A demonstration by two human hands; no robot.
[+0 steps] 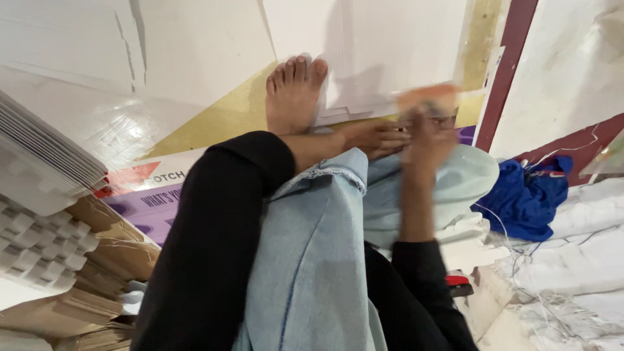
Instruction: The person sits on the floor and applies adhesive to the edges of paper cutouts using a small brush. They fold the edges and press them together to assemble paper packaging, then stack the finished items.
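Roughly at one o'clock, both hands meet over the knee — right hand (426, 140) grips a blurred orange card (429, 97), left hand (377, 138) curled beside it, grip unclear. White cardboard sheet (370, 58) lies flat, unfolded, under the bare foot (294, 91).

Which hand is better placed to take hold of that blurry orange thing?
Probably the right hand: it is raised against the orange item. The left hand rests lower, beside the knee.

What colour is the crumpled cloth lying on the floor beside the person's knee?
The crumpled cloth is bright blue, seen in the head view.
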